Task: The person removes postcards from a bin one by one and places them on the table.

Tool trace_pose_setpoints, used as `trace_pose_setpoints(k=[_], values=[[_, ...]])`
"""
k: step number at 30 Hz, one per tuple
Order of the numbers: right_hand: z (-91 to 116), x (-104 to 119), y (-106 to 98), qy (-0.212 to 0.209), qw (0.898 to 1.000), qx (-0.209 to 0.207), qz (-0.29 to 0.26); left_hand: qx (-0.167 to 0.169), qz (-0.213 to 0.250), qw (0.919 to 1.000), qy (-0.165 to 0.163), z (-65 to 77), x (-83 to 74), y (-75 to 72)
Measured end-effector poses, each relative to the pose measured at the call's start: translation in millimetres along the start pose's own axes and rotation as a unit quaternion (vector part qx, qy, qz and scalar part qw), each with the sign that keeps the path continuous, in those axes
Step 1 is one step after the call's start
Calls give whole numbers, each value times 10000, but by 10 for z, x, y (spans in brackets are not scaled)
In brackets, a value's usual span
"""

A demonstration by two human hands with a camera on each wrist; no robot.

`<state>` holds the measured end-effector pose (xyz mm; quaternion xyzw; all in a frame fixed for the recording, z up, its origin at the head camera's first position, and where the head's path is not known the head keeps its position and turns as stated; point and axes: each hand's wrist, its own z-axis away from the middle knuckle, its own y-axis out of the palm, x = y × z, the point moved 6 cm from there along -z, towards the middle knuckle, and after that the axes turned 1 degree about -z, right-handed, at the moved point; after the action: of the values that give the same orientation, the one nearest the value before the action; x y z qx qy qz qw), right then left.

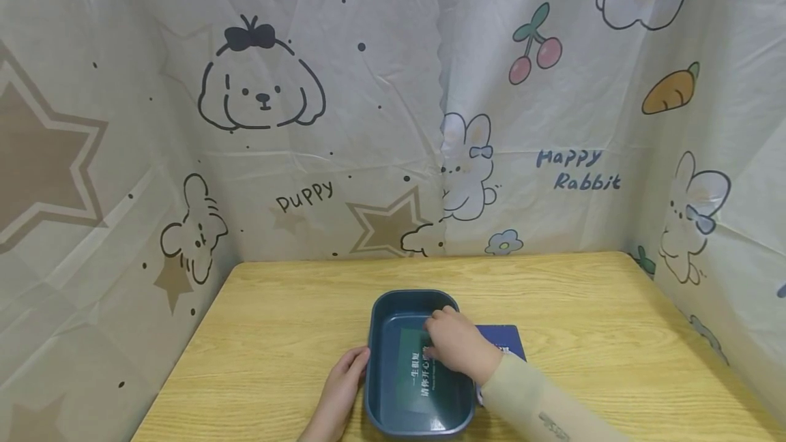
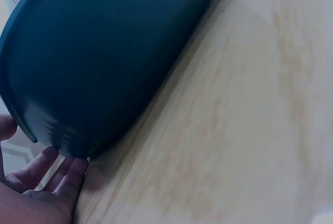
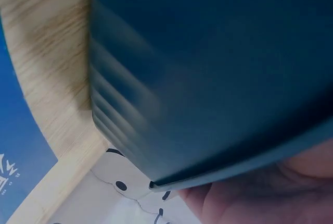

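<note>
A dark teal rectangular bin (image 1: 382,333) stands on the table, with a green booklet (image 1: 411,377) bearing white lettering inside it. My right hand (image 1: 457,343) reaches over the bin's right rim. Its curled fingers and thumb grip the booklet near the upper right corner; the fingertips are partly hidden. My left hand (image 1: 340,387) is at the left side, its fingers (image 2: 70,177) touching the bin's outer wall low near a corner. The right wrist view shows the bin's outer wall (image 3: 208,78) and part of my right hand (image 3: 265,198) beyond the rim.
A dark blue booklet (image 1: 506,335) lies on the table right of the bin, partly covered by my right forearm. The yellow wood-grain table (image 1: 276,319) is enclosed by a printed cloth (image 1: 381,108) at the back and sides.
</note>
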<state>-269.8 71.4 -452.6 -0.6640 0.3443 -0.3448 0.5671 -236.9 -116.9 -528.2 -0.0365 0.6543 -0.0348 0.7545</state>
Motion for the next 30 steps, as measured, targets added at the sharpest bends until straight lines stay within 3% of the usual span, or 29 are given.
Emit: trace_pose_setpoints(k=[8,30], values=[[-11,30,15,-98,9987,19,508,-46,-4,10000,-2,13,2,-3],[-31,58,70,35,9966,195,801,-10,-39,10000,-40,-1,-4,0]])
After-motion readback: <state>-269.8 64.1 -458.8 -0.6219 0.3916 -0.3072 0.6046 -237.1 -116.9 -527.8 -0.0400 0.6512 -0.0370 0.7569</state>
